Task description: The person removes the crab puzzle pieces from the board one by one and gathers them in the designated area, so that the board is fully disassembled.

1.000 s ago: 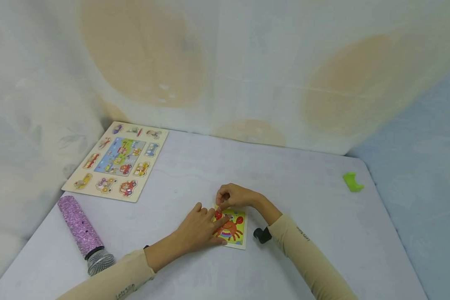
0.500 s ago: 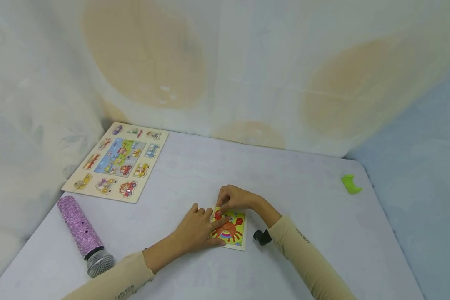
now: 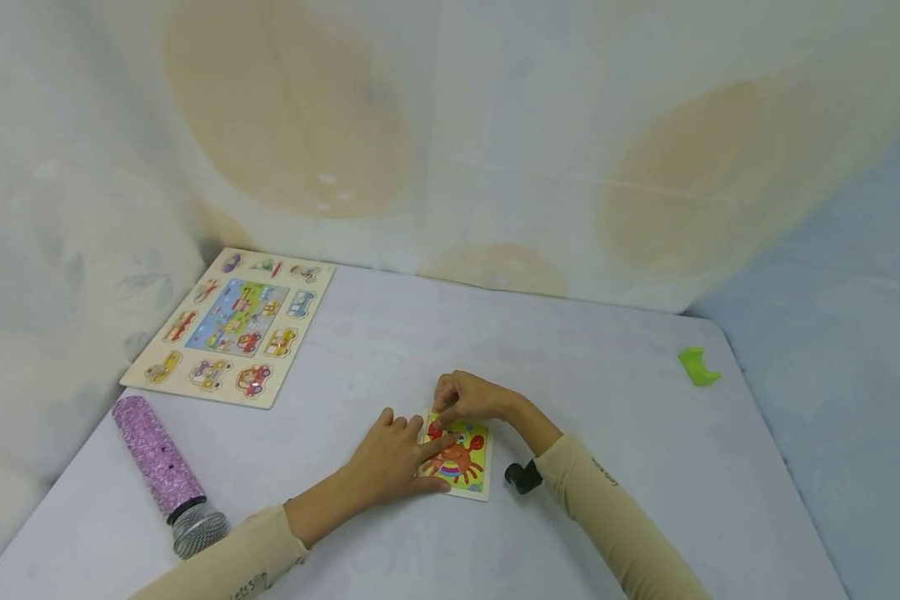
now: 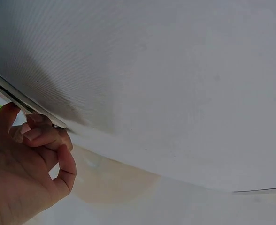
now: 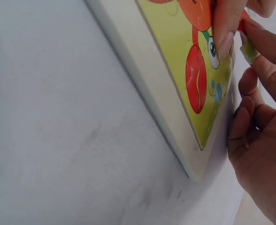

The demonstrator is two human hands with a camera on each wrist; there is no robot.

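Note:
A small crab jigsaw puzzle, yellow with a red-orange crab in a pale wooden tray, lies on the table between both hands. The left hand rests at its left side, index finger stretched across the crab and thumb near the bottom edge. In the right wrist view, that fingertip presses beside the crab's eye. The right hand bends over the far left corner and pinches a small red and yellow-green puzzle piece, partly hidden by its fingers. The left wrist view catches the tray's edge beyond the left hand.
A wooden vehicle puzzle board lies at the back left. Nearer sits a glittery pink microphone, its mesh head by the left sleeve. A black object shows beside the right forearm. Far right lies a bright green curved piece.
The right fingers have shifted slightly closer to the puzzle's far left corner. The left hand stays on the crab with little movement. The whole head view has shifted slightly.

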